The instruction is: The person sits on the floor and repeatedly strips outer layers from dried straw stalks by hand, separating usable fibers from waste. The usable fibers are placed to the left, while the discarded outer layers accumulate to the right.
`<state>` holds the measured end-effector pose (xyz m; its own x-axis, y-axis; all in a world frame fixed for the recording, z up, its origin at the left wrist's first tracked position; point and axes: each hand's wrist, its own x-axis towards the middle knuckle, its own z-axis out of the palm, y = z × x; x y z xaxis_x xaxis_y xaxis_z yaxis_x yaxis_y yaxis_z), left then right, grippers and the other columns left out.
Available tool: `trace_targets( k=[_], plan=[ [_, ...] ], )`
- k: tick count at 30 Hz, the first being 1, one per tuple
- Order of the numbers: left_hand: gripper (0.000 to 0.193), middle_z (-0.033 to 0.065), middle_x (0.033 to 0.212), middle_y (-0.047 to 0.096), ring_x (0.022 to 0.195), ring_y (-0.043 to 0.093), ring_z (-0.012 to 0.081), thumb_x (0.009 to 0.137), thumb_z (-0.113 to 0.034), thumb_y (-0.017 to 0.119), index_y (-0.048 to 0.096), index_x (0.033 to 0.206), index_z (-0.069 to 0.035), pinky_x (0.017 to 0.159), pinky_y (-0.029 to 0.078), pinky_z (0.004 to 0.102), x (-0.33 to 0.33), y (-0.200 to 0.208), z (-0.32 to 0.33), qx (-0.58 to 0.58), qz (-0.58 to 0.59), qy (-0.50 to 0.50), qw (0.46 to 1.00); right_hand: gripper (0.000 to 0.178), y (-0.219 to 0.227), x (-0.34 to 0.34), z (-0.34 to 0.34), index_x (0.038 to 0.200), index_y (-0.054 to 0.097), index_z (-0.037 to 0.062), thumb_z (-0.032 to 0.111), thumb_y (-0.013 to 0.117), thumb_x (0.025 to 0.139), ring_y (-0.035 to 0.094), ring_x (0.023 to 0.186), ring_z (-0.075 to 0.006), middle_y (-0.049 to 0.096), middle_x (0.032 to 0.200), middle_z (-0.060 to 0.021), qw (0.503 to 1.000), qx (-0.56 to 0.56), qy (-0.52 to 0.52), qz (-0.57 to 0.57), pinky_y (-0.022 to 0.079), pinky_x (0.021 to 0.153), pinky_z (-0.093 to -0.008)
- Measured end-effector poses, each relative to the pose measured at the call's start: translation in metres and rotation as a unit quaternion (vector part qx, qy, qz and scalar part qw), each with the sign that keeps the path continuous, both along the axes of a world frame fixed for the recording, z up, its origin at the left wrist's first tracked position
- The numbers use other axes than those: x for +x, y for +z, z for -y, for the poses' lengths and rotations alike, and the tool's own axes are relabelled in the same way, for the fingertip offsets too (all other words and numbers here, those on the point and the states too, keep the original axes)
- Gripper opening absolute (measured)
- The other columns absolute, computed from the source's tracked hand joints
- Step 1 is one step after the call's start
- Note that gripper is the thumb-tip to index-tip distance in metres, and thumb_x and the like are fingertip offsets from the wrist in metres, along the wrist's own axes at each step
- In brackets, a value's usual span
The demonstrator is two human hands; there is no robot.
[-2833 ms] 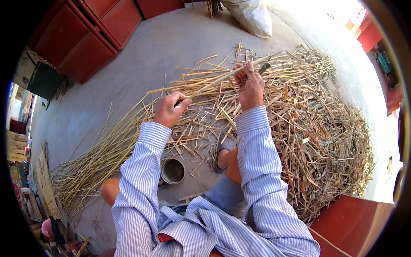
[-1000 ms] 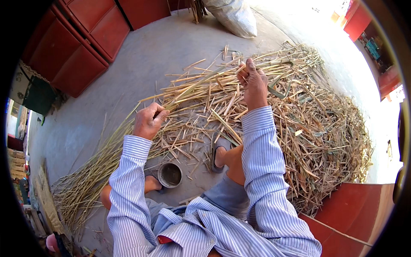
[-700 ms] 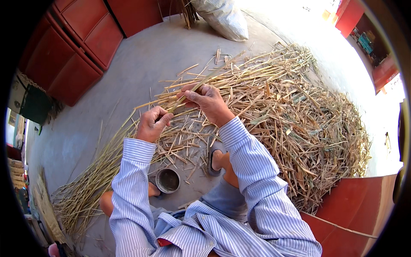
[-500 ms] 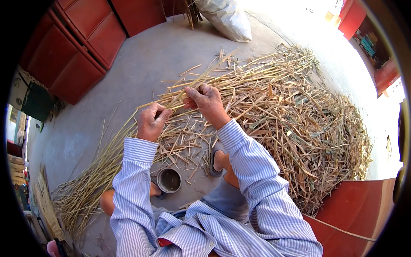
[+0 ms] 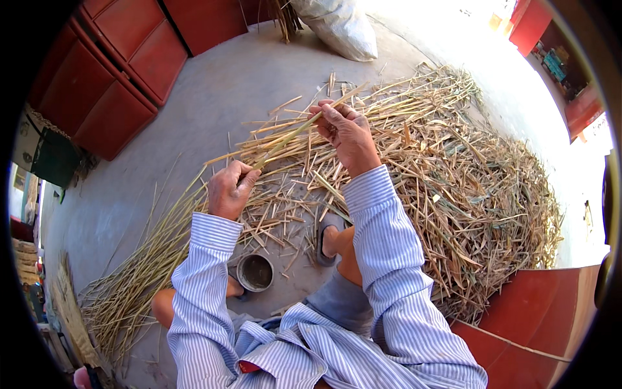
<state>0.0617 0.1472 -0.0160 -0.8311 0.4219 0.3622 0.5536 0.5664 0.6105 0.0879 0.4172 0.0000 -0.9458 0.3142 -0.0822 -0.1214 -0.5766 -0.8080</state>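
Left hand (image 5: 230,191) is pinching a thin pale stalk (image 5: 289,139), its fingers (image 5: 248,177) curling in tight, thumb pressing down on top, next to no gap showing. Right hand (image 5: 350,136) is holding the same stalk farther along, thumb and forefinger closing on it, remaining fingers curling loosely below. Stalk is running slantwise between the two sets of fingers, its far tip sticking out beyond the right ones, away from the person. Stripped yellow stalks (image 5: 395,109) are lying on the grey floor (image 5: 194,104) under and beyond the right fingers, pointing roughly the same way. Big heap of dry brown leaves (image 5: 479,201) is spreading to the right of the right fingers and nearer the person. Short broken pieces (image 5: 275,214) are scattering below the gap between both hands. Long bundle of greenish stalks (image 5: 133,279) is fanning out to the left of the left fingers and toward the person. Round grey bowl (image 5: 254,272) is sitting nearer the person than the left fingers, beside a sandalled foot (image 5: 329,243). White sack (image 5: 337,29) is slumping well beyond the right fingers; red panelled furniture (image 5: 84,97) is standing far left of the left ones.
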Motion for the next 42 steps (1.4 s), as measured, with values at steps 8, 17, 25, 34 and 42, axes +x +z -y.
trace_targets(
  k=[8, 17, 25, 34, 42],
  plan=[
    [0.021, 0.0132, 0.068, 0.064, 0.06, 0.061, 0.0233, 0.084, -0.018, 0.074, 0.063, 0.083, -0.001, 0.055, 0.046, 0.0343, -0.005, -0.011, 0.016, 0.042, 0.047, -0.018, 0.998, 0.018, 0.0, -0.001, -0.015, 0.105, 0.064, 0.005, 0.02, 0.063, 0.095, 0.067, 0.084, -0.0102, 0.072, 0.097, -0.0073, 0.998, 0.004, -0.056, -0.035, 0.052, 0.072, -0.0206],
    [0.019, 0.0124, 0.069, 0.064, 0.059, 0.06, 0.0226, 0.085, -0.017, 0.073, 0.063, 0.084, -0.001, 0.055, 0.046, 0.0345, 0.0, -0.004, 0.006, 0.025, 0.022, -0.027, 0.999, 0.017, 0.001, 0.003, -0.019, 0.099, 0.065, 0.0058, 0.021, 0.067, 0.092, 0.066, 0.078, -0.0094, 0.072, 0.091, -0.0057, 0.991, 0.05, -0.124, -0.014, 0.051, 0.068, -0.0204],
    [0.03, 0.0105, 0.076, 0.068, 0.066, 0.059, 0.0278, 0.088, -0.033, 0.069, 0.068, 0.088, -0.003, 0.067, 0.044, 0.0391, -0.001, 0.015, -0.017, -0.027, -0.036, -0.065, 0.997, 0.019, 0.004, 0.003, -0.014, 0.106, 0.062, 0.0029, 0.018, 0.063, 0.095, 0.069, 0.087, -0.0158, 0.071, 0.1, -0.0109, 0.994, 0.026, -0.069, -0.075, 0.055, 0.076, -0.0231],
    [0.022, 0.0114, 0.07, 0.066, 0.062, 0.062, 0.0258, 0.086, -0.023, 0.072, 0.062, 0.083, -0.004, 0.056, 0.047, 0.0359, 0.0, 0.008, -0.025, 0.028, -0.015, -0.07, 0.997, 0.015, 0.001, 0.004, -0.015, 0.096, 0.064, 0.0035, 0.018, 0.066, 0.093, 0.068, 0.078, -0.0131, 0.072, 0.092, -0.0094, 0.994, 0.026, -0.099, -0.041, 0.054, 0.068, -0.0227],
    [0.019, 0.011, 0.068, 0.063, 0.063, 0.062, 0.0279, 0.082, -0.019, 0.075, 0.061, 0.079, -0.006, 0.056, 0.046, 0.0389, 0.004, 0.023, -0.009, -0.045, -0.121, -0.089, 0.988, 0.02, -0.021, 0.022, -0.105, 0.089, 0.063, 0.004, 0.024, 0.067, 0.093, 0.064, 0.064, -0.0085, 0.068, 0.076, -0.0035, 0.896, -0.15, -0.418, -0.02, 0.05, 0.055, -0.0183]
  ],
)
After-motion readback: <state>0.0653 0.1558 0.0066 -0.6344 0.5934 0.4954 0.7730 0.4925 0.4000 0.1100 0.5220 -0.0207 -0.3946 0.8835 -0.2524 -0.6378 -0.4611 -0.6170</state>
